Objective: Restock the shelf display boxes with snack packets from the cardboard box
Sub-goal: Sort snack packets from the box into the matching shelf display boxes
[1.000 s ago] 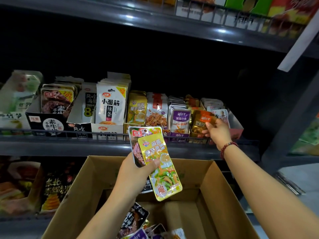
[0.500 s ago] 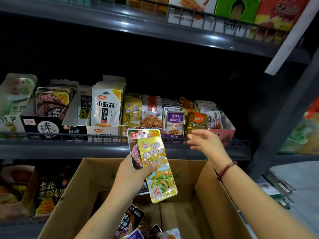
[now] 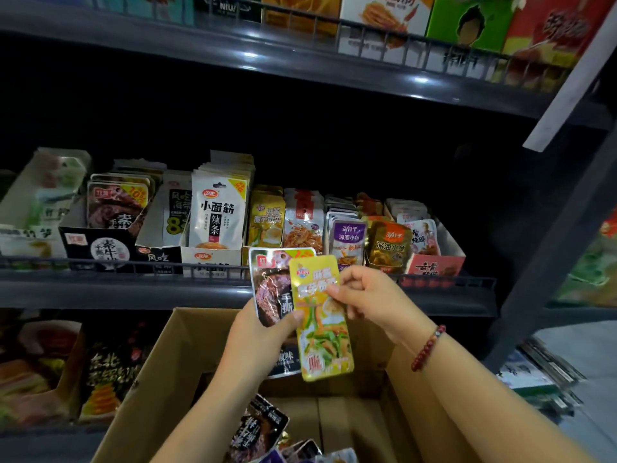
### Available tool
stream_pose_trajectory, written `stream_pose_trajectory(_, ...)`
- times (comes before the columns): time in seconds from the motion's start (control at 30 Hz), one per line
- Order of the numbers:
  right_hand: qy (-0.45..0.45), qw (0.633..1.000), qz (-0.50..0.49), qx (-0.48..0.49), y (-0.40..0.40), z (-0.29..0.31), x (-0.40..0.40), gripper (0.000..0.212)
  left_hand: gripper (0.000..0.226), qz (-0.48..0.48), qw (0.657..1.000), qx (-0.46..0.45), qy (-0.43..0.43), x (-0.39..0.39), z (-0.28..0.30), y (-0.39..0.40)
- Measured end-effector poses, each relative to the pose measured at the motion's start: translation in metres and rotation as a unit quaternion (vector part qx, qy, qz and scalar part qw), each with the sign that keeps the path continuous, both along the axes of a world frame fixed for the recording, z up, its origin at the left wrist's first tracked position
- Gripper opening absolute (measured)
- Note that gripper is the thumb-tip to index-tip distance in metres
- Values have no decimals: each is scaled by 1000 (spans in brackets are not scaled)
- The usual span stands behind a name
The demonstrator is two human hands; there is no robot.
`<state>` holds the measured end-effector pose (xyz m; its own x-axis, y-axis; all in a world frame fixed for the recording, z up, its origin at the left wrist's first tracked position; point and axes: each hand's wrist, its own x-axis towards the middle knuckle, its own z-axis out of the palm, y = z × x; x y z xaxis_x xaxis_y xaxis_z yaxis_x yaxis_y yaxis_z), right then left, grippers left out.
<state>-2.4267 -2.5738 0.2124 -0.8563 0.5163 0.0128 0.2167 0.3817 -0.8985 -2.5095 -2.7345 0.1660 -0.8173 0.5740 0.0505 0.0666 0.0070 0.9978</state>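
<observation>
Above the open cardboard box [image 3: 160, 372], the left hand [image 3: 257, 335] holds two snack packets fanned together: a dark packet [image 3: 270, 289] behind and a yellow packet [image 3: 322, 329] in front. The right hand [image 3: 364, 295] pinches the yellow packet's upper right edge. More packets lie at the box's bottom. Behind, display boxes [image 3: 213, 255] stand packed along the shelf [image 3: 117, 289] front rail.
</observation>
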Motion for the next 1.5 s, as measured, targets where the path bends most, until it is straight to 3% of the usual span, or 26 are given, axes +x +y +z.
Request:
stream_pose_trajectory(0.17,16,999,-38,12,11,13,-30,15,17,61,997,-34,17,-24,4,-13)
stream_pose_trajectory(0.3,118,989,-94,13,18,27,-71,17,14,91,994,-52,-10,-39,1,-18)
stream_pose_trajectory(0.5,202,975,-86,32,23,40,-137,12,21,90,994,-30,-63,-39,-5,-16)
stream_pose_trajectory(0.7,108,990,-67,61,28,27,-184,5,19,93,990,-1,-103,-42,-5,-19)
stream_pose_trajectory(0.8,56,994,-79,60,30,12,-191,13,15,99,988,13,-117,-45,-5,-21)
stream_pose_trajectory(0.93,64,989,-113,69,31,-2,-191,20,15,99,987,19,-125,-47,-3,-23)
stream_pose_trajectory(1.07,113,989,-97,0,22,-1,-175,49,14,102,987,19,-121,-47,-3,-23)
stream_pose_trajectory(1.13,123,988,-91,3,13,0,-156,43,13,103,987,17,-119,-45,-2,-22)
stream_pose_trajectory(1.23,115,991,-53,-42,-7,-2,-118,15,13,94,989,14,-111,-41,0,-21)
stream_pose_trajectory(1.33,60,995,21,-81,-21,-8,-81,16,16,81,992,11,-93,-36,0,-20)
stream_pose_trajectory(1.5,22,998,59,-26,-28,-24,-37,14,13,48,995,1,-89,-24,3,-16)
